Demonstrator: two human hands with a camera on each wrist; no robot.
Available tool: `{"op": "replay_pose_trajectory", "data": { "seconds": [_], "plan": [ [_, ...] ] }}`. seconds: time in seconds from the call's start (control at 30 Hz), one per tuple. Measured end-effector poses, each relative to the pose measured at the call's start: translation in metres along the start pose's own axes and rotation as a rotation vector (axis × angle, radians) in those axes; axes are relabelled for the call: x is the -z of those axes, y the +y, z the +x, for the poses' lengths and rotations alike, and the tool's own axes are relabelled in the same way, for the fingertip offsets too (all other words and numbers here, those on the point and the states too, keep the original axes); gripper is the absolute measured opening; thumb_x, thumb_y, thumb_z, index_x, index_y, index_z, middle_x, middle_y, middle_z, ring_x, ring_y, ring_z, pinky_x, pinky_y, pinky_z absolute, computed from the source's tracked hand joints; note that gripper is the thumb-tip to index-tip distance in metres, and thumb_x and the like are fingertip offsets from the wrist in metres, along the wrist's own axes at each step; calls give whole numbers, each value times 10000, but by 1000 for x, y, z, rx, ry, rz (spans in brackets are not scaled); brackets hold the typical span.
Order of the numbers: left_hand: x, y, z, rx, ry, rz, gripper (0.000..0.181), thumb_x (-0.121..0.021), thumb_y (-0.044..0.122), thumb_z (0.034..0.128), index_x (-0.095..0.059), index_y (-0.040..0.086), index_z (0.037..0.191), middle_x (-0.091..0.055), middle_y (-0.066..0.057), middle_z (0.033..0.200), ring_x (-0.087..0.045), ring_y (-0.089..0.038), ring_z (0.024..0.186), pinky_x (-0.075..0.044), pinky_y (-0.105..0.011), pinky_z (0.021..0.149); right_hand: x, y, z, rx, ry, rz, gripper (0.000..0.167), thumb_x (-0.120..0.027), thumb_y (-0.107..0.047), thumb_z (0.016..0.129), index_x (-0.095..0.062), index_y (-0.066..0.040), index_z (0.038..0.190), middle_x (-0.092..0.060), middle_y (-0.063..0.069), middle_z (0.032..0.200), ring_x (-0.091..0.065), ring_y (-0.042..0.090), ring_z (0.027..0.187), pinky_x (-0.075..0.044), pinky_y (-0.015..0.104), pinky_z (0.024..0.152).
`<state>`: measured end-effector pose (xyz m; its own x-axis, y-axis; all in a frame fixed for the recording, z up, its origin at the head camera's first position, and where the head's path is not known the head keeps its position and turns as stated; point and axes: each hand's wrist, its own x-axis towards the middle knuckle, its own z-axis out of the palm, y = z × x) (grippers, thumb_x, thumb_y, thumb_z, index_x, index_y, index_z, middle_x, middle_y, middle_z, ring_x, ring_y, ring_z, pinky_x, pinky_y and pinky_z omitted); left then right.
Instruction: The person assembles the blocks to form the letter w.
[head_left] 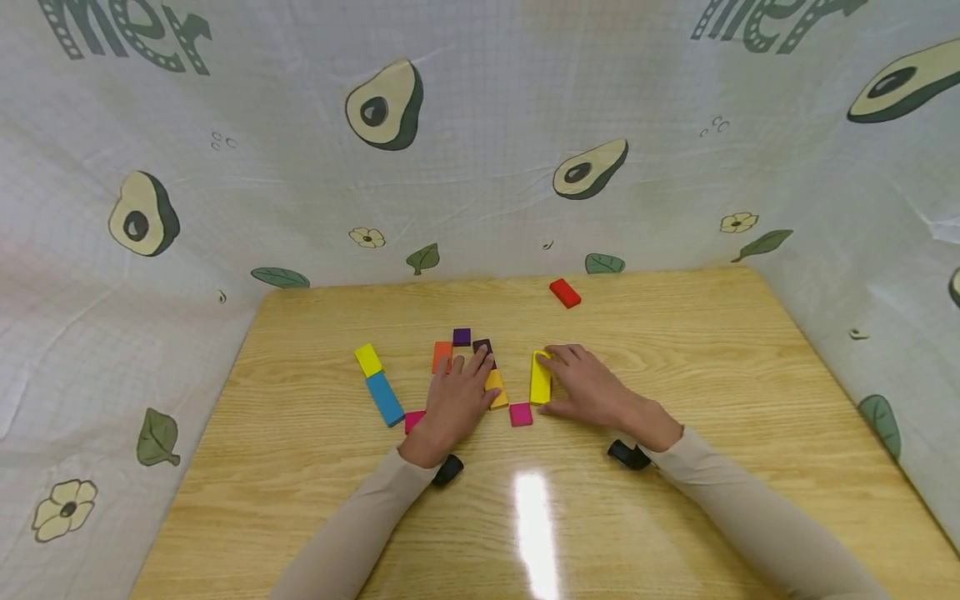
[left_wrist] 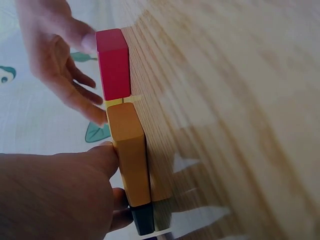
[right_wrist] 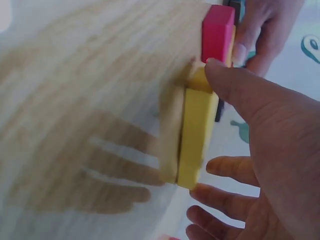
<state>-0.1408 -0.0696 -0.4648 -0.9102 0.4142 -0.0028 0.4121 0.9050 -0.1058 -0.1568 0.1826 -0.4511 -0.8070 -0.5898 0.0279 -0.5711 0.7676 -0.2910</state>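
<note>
My left hand (head_left: 454,402) lies over a row made of a dark block (head_left: 483,350) and an orange-yellow block (head_left: 497,390). Its fingertips touch the dark block, and the thumb is against the orange-yellow one's side in the left wrist view. My right hand (head_left: 592,390) is spread along a long yellow block (right_wrist: 196,135), fingertips at its far end and thumb near its near end. Between the two rows' near ends sits a small pink block (head_left: 521,414). A red-orange block (head_left: 442,354), partly behind the left fingers, and a small purple block (head_left: 462,337) lie just beyond.
Left of the hands, a yellow block (head_left: 368,360) and a blue block (head_left: 386,399) form a slanted line toward another pink block (head_left: 414,420), partly hidden by the left hand. A red block (head_left: 566,293) lies near the wooden table's (head_left: 675,333) far edge, before a patterned cloth (head_left: 480,200).
</note>
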Motion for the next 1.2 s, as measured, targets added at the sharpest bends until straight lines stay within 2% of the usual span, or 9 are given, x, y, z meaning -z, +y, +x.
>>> {"op": "replay_pose_trajectory", "data": {
  "seconds": [0.13,0.23,0.4,0.57,0.83,1.2],
  "plan": [
    [0,0,-1,-4,13,-6,607,-515,500,1098,-496,158,1600,-473,-21,1647,-554,-285,1326,-397,-475,1134,8,6,1,-32,3,31,769,-811,-371,951,-520,52,1523,-474,265,1570,-478,451,1388,-407,601,1161],
    [0,0,-1,-5,24,1,604,-513,504,1098,-507,157,1592,-483,-18,1640,-564,-281,1308,-406,-469,1117,14,15,5,-68,34,42,697,-766,-318,990,-520,69,1516,-475,280,1564,-467,475,1396,-374,618,1179],
    [0,0,0,-1,26,11,598,-510,501,1100,-512,159,1590,-484,-15,1639,-569,-278,1301,-409,-468,1113,24,37,13,-102,86,34,615,-735,-223,1009,-528,93,1495,-487,312,1535,-465,510,1388,-368,643,1168],
    [0,0,-1,1,22,-1,596,-511,497,1101,-508,160,1592,-480,-16,1642,-566,-282,1301,-407,-474,1122,30,60,23,-130,98,20,631,-726,-185,1008,-489,98,1519,-463,328,1543,-456,524,1387,-368,649,1167],
    [0,0,-1,3,17,-27,596,-514,491,1102,-501,156,1595,-473,-20,1646,-563,-284,1313,-405,-478,1132,35,90,46,-137,37,9,675,-685,-105,1010,-386,103,1580,-365,323,1624,-389,544,1447,-324,672,1191],
    [0,0,1,13,-27,-56,606,-500,488,1108,-461,169,1623,-423,-13,1680,-534,-290,1347,-377,-489,1156,38,107,76,-117,-39,-8,654,-599,20,987,-364,98,1593,-311,307,1667,-366,551,1462,-290,646,1224]
  ]
}}
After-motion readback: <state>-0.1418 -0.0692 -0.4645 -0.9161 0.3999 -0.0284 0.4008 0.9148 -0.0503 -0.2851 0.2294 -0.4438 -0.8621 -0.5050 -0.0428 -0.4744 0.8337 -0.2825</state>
